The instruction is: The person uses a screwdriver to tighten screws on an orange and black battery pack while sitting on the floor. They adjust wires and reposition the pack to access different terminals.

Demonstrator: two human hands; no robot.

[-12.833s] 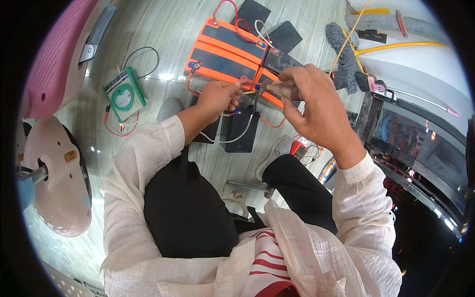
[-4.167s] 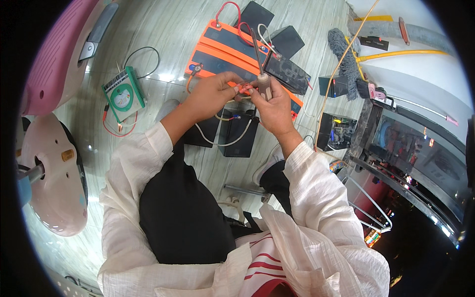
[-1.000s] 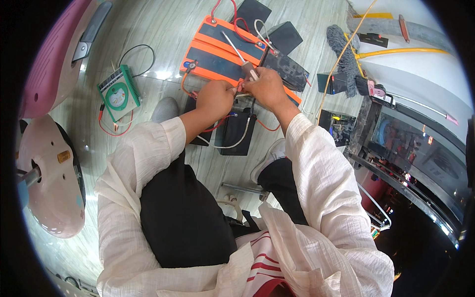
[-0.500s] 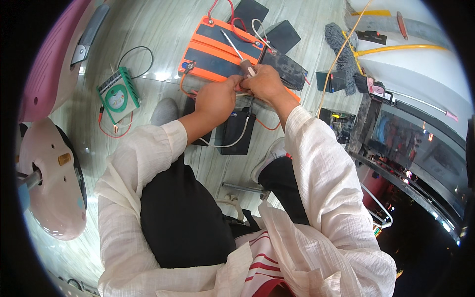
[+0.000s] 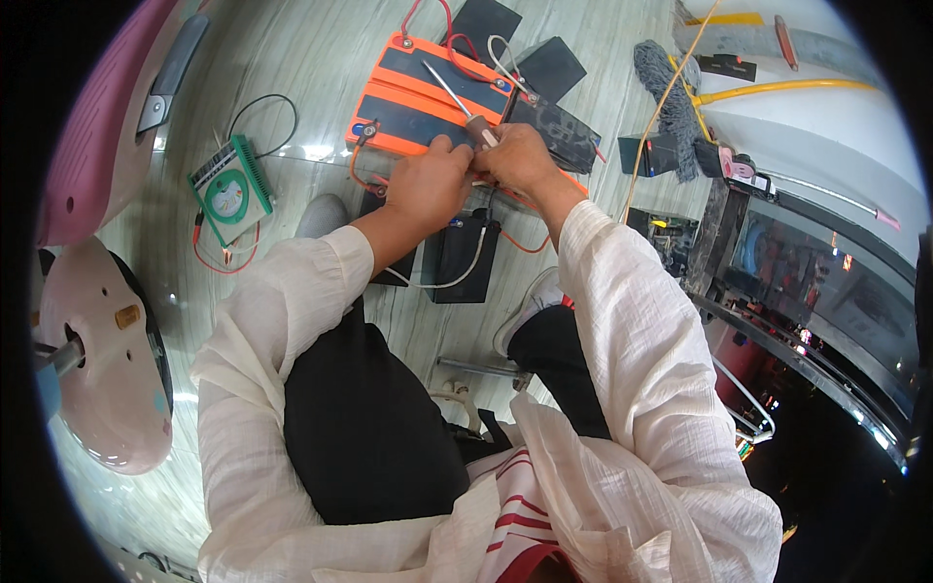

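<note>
My right hand [image 5: 520, 160] grips the handle of a screwdriver [image 5: 457, 102], whose thin shaft points up and left over an orange battery pack [image 5: 418, 97] lying on the floor. My left hand [image 5: 428, 185] is closed right beside it, fingers pinched at the near edge of the pack, touching my right hand; what it pinches is hidden. Red wires [image 5: 428, 10] and a white wire [image 5: 501, 63] run from the pack's far end. Below my hands stand black battery blocks [image 5: 462, 257] joined by a white cable.
A green and white meter [image 5: 230, 189] with black and red leads lies on the floor at left. A pink scooter body [image 5: 102, 360] fills the left edge. Black boxes, a grey mop head [image 5: 666, 92], a yellow handle and a dark metal cabinet [image 5: 807, 291] sit at right.
Over the last seconds both hands have stayed together at the pack's near edge and shifted slightly up the picture. The screwdriver shaft keeps pointing up-left over the pack.
</note>
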